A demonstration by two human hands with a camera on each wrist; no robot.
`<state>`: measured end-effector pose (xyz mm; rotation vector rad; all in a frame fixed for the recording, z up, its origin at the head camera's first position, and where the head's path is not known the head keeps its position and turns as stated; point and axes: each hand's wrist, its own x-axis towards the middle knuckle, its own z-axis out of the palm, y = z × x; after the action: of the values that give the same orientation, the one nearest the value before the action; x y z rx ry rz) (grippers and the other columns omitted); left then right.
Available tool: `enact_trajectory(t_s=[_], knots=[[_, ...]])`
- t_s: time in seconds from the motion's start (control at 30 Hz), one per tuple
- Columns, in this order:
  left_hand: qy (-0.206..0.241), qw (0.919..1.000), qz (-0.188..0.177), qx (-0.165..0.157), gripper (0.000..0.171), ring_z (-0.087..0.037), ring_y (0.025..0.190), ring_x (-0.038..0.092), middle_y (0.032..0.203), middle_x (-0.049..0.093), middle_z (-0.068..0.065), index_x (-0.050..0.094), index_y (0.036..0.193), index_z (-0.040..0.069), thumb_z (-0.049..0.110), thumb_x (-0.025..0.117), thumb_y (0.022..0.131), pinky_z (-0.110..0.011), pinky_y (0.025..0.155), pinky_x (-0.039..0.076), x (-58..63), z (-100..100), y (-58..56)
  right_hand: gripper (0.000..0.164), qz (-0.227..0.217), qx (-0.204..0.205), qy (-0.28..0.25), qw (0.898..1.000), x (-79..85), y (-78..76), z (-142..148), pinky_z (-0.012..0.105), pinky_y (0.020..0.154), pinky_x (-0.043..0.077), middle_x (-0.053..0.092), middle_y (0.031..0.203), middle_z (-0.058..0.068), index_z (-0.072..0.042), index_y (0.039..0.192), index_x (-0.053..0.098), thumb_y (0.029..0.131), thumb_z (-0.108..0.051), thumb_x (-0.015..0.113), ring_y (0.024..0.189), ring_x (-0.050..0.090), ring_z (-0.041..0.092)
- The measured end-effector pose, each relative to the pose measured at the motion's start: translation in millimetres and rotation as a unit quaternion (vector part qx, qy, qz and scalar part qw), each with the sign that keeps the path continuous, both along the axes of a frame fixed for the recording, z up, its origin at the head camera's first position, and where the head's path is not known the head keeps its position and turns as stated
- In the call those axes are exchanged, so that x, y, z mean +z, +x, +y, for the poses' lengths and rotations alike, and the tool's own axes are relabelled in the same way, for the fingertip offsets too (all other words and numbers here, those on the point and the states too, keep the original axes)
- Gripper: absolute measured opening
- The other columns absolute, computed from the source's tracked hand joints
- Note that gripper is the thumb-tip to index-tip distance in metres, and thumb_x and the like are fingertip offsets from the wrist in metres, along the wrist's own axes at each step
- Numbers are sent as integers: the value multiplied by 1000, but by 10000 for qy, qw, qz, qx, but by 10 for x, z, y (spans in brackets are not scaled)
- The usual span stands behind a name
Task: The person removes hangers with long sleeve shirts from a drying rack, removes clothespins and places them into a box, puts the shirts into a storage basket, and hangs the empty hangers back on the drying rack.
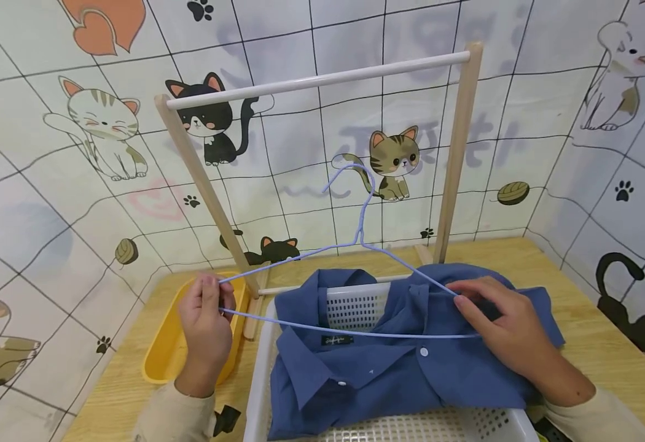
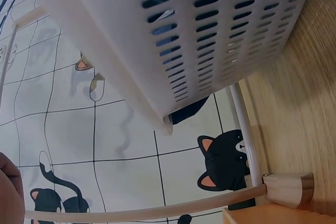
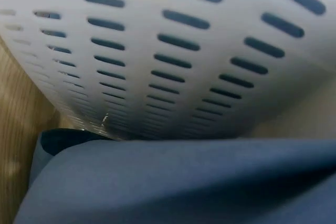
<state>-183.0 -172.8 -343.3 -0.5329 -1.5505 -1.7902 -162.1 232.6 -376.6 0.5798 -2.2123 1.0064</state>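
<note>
Indoors, we grip the hanger (image 1: 360, 236) near both ends, left hand (image 1: 206, 319) curled, right hand (image 1: 513, 331) pinching, above the shirt (image 1: 378, 387) draped across the white basket (image 1: 256, 380); held level, it should clear the collar (image 1: 303, 368).

Head view faces forward-down at hands (image 1: 206, 319); close wrist views share basket (image 2: 113, 40)

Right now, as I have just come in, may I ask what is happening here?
Someone holds a blue hanger near its two ends, with the left hand and the right hand, over a blue shirt. The shirt lies across a white basket and is not on the hanger. A wooden rack stands behind the basket.
</note>
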Motion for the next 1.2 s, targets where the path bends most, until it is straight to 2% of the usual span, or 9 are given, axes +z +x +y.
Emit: enact_trajectory(t_s=[0.07,0.27,0.43,0.5,0.6,0.77,0.9,1.07,1.2], knots=[[-151,9998,99,-121,34,-13,45,31,56,41,-2,49,79,-12,5,39,107,-28,37,19,-16,6,3,30,5,77,-33,10000,-16,0,-7,6,80,42,67,95,-13,-14,107,73,86,7,70,88,57,-8],[-405,9991,-90,0,38,-13,44,32,55,41,-1,46,80,-15,9,37,108,-26,37,22,-56,40,18,31,307,349,-23,9989,-25,-43,0,9,75,44,67,88,-11,-16,94,74,81,11,72,80,58,-6],[-509,9979,-378,116,39,-12,46,35,57,44,3,47,81,-15,10,37,108,-25,39,24,-90,50,40,29,257,252,-76,9993,-42,-45,16,10,72,44,66,84,-13,-17,90,73,81,11,72,76,57,-6],[-552,9977,-384,96,38,-12,47,35,58,44,3,48,81,-16,10,38,108,-26,39,24,-94,53,40,28,252,164,-160,9994,-43,-43,22,11,69,43,66,83,-14,-16,90,73,81,10,71,74,56,-6],[-594,9976,-358,37,36,-12,49,35,59,44,1,49,82,-16,8,40,107,-28,39,23,-101,62,44,24,203,122,-273,9993,-35,-39,33,14,64,41,63,76,-14,-14,90,72,84,10,70,67,53,-5],[-542,9967,-565,-224,34,-13,49,33,61,43,0,48,83,-15,7,41,107,-28,37,22,-134,77,57,22,30,365,-469,9982,-9,-18,58,17,53,39,53,61,-11,-9,91,67,90,12,62,52,49,0],[-804,9941,-716,-118,36,-13,48,37,61,44,-1,52,83,-11,10,36,108,-28,37,28,-167,61,55,19,103,478,-559,9972,4,-15,72,16,50,38,52,59,-10,-6,92,66,91,12,59,49,47,0],[-942,9857,-1393,61,41,-13,49,41,62,47,-1,57,86,4,22,28,110,-27,42,36,-227,8,30,20,243,465,-687,9963,-25,-23,84,16,50,37,52,59,-10,-3,94,67,90,15,60,49,46,-1],[-1202,9736,-1915,314,42,-14,50,42,60,47,-4,58,89,1,23,30,110,-26,47,39,-274,-49,-84,17,296,229,-931,9950,-42,-44,101,19,47,34,53,58,-11,-1,92,67,89,15,61,49,46,-2]])
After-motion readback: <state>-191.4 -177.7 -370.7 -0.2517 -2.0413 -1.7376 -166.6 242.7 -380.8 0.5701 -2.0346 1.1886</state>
